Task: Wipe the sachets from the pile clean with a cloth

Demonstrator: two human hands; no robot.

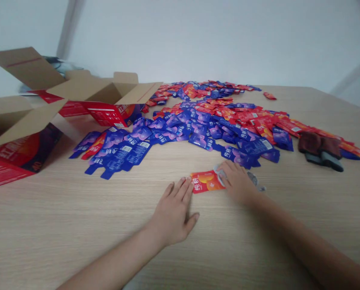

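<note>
A red and orange sachet (208, 181) lies flat on the wooden table (131, 225). My left hand (176, 211) rests with fingers stretched out, their tips at the sachet's left end. At its right end, my right hand (235, 181) is closed on a crumpled pale grey cloth (219, 172) pressed against the sachet; more of that cloth sticks out behind the hand. Just beyond both hands lies a spread of blue sachets (198, 141), mixed with red sachets (258, 125) toward the right.
Two open cardboard boxes with red printed sides, a nearer box (13, 149) and a farther box (107, 108), stand at the left. Dark brown and grey folded fabric (321, 149) lies at the right. Another sachet pile (204, 88) sits at the back, before a pale wall.
</note>
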